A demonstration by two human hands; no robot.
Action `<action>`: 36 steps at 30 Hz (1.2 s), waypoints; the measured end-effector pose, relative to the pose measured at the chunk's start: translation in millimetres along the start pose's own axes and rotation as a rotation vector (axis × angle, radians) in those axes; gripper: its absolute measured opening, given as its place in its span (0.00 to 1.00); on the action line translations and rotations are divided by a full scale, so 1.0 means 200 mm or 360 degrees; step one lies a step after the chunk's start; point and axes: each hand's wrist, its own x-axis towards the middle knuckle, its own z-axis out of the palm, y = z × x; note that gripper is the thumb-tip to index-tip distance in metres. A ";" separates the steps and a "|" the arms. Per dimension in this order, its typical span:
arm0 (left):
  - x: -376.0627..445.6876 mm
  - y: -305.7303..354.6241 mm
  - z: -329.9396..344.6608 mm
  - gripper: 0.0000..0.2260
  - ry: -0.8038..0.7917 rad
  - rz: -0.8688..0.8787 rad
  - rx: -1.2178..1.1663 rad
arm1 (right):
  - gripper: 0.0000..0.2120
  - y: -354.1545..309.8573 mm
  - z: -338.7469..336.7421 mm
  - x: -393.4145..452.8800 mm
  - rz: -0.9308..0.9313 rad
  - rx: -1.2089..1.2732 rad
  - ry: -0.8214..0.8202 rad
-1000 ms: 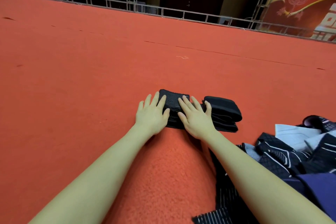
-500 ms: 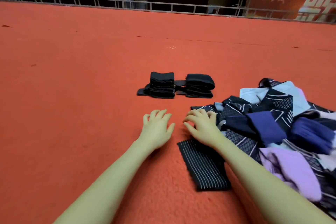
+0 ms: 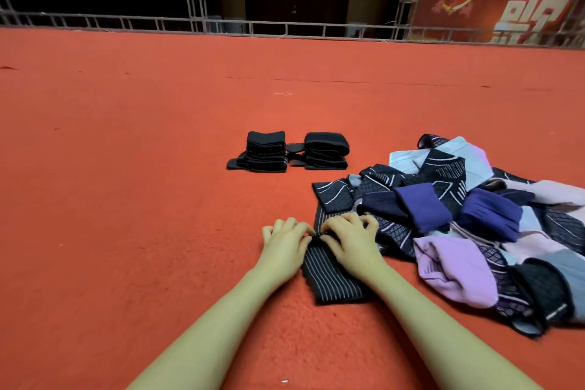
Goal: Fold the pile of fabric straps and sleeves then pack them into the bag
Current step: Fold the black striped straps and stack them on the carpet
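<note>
A black strap with thin white stripes [image 3: 332, 282] lies flat on the red carpet just in front of me. My left hand [image 3: 283, 247] and my right hand [image 3: 351, 237] both pinch its far edge, fingers curled. Two stacks of folded black straps [image 3: 266, 152] [image 3: 326, 150] stand side by side farther out. To the right spreads a loose pile of purple, lilac, grey and patterned black sleeves [image 3: 468, 222]. No bag is in view.
Red carpet [image 3: 142, 199] stretches wide to the left and ahead. A metal truss railing [image 3: 285, 27] borders its far edge, with a red banner [image 3: 506, 0] behind at the right.
Both hands left the folded black stack, drew back toward me and took hold of the striped strap's edge. The view swung right, showing more of the pile.
</note>
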 end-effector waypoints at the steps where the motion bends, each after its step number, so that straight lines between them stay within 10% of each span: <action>1: 0.01 0.00 -0.01 0.11 0.0028 0.0013 -0.0004 | 0.03 0.00 0.00 0.00 -0.0003 0.0041 0.0052; 15: 0.10 -0.14 -0.41 0.10 0.0817 0.0047 -0.0237 | 0.11 -0.10 -0.16 0.09 0.0258 0.0841 0.0049; 19: 0.14 -0.15 -0.48 0.06 0.0901 0.0013 -0.0199 | 0.09 -0.17 -0.19 0.14 0.0203 0.0652 -0.0099; 28: 0.16 -0.12 -0.68 0.09 0.1143 0.0205 -0.0248 | 0.02 -0.33 -0.23 0.34 0.0096 0.0290 0.0883; 36: 0.04 -0.28 -0.71 0.06 0.1023 0.0031 -0.0402 | 0.13 -0.37 -0.04 0.20 -0.0301 0.0362 0.0558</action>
